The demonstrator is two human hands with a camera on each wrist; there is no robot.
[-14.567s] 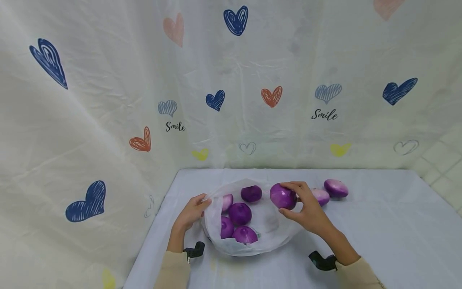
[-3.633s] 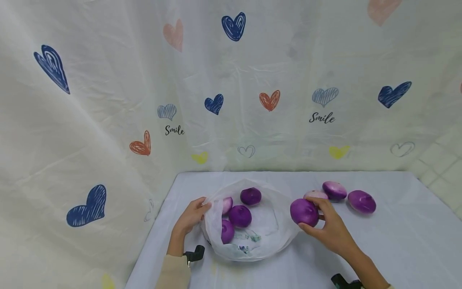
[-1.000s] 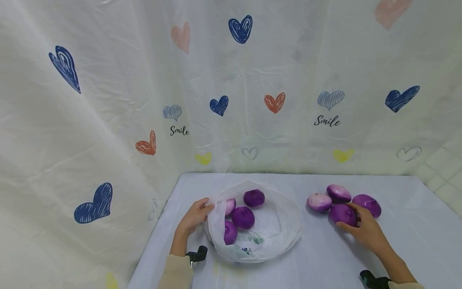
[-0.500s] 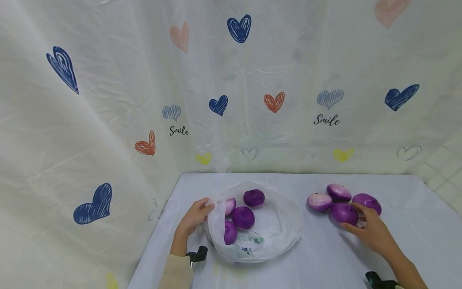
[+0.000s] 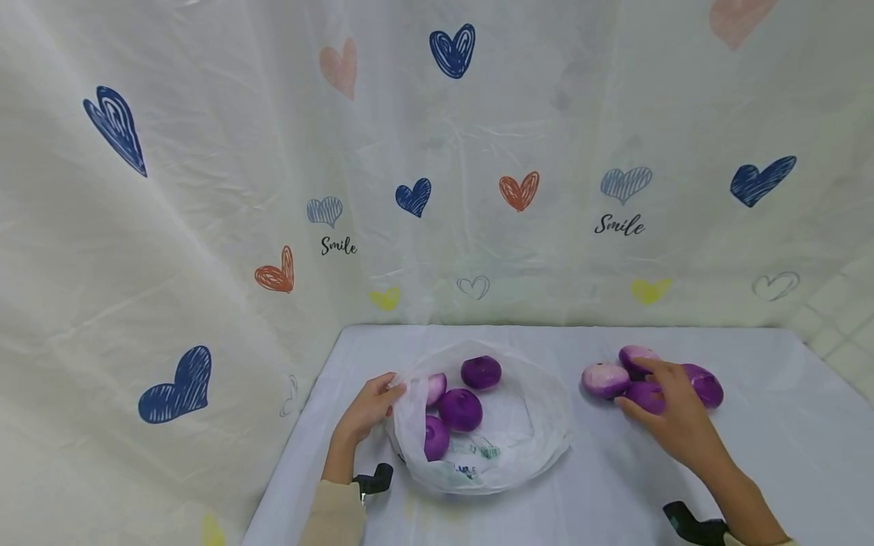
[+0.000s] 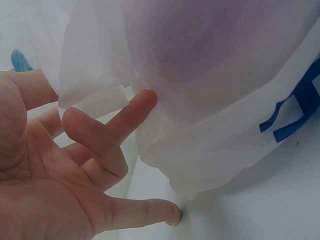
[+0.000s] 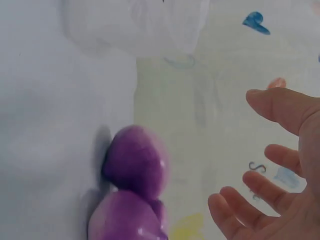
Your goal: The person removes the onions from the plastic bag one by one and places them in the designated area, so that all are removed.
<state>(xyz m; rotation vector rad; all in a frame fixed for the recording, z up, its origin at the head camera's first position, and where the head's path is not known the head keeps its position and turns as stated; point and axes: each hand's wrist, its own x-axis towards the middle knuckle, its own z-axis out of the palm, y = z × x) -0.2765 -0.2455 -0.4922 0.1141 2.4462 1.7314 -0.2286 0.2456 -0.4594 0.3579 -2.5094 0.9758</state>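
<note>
Seen from the head, the white bag sits open-mouthed near the middle of the table, its rim flopped wide. I count four onions inside: one by the far wall, another just in front of it, and two by the left side, partly covered by the folded rim. The left hand pinches that side of the rim between thumb and fingers. Well apart, off to the right, four loose onions lie bunched on the table; two have pale, pinkish tops, while the others are deeper purple. Over that bunch is the right hand, thumb and fingers spread, hiding parts of the onions behind it. A black mount pokes out near the left wrist, by a beige sleeve, with another mount at the right wrist. Behind the table hangs a pale curtain printed with hearts and "Smile".

Down at the left wrist, thin bag film passes behind and between the fingers, and a purple blur shows through it. Blue print runs along the bag's side; I can't tell how tight the pinch is.

At the right wrist, the palm is bare and the fingers stand apart, well clear of two touching onions. Part of the bag shows at the top.
</note>
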